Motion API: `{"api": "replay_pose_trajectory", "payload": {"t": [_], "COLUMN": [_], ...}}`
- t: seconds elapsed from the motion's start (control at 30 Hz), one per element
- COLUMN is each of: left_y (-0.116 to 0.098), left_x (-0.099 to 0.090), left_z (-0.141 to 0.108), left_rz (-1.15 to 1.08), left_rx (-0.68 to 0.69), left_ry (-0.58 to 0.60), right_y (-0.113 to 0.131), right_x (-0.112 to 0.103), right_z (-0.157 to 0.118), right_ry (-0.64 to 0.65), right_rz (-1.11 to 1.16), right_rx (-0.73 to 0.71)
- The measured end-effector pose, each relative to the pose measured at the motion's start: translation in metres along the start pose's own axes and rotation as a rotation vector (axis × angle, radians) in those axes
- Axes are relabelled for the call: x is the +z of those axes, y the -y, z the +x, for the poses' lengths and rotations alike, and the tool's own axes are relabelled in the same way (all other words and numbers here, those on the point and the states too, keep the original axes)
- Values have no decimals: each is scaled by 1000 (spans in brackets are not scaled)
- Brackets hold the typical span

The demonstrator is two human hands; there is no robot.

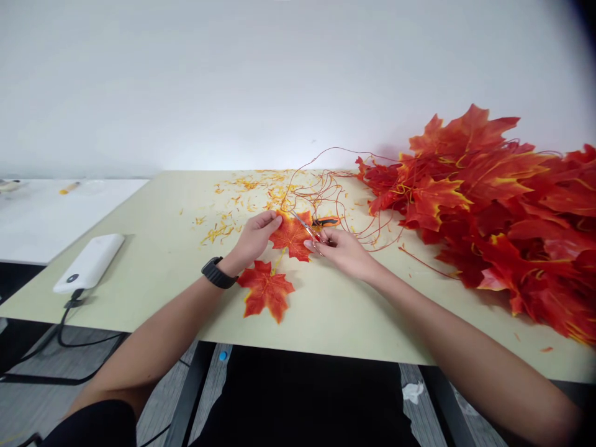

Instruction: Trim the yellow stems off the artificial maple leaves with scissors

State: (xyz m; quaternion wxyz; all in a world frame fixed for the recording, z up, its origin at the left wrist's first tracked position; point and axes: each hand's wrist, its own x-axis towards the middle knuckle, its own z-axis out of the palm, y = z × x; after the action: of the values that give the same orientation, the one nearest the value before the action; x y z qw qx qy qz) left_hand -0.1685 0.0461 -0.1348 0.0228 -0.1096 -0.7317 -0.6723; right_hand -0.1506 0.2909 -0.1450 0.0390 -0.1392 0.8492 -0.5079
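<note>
My left hand [255,239] pinches the upper left edge of a red artificial maple leaf [292,237] between thumb and fingers. In my right hand [342,249] is a pair of scissors [305,223], its blades lying over the leaf's right side and pointing up and left. A second maple leaf [267,289] lies lower on the table, just below my left hand, with a yellowish stem running up toward the held leaf. Behind the scissors rests a tool with orange-and-black handles [327,221]. Thin red cord [321,186] loops across the table beyond both hands.
A large heap of red maple leaves [493,205] covers the right side of the table [162,248]. Yellow and orange trimmings [251,186] are scattered toward the back. At the left lies a white power bank [90,262] with a black cable [63,323]. A wall rises behind.
</note>
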Motion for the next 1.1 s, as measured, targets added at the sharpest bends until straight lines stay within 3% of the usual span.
{"api": "replay_pose_trajectory", "payload": {"t": [0.2,1.1], "left_y": [0,-4], "left_x": [2,11], "left_z": [0,-9], "left_rz": [20,-80], "left_rx": [26,-9], "left_ry": [-9,2], "right_y": [8,3], "right_x": [2,11], "right_z": [-2,-1], "right_ry": [55,106], "right_rz": [-52,31], "right_rx": [58,-27]}}
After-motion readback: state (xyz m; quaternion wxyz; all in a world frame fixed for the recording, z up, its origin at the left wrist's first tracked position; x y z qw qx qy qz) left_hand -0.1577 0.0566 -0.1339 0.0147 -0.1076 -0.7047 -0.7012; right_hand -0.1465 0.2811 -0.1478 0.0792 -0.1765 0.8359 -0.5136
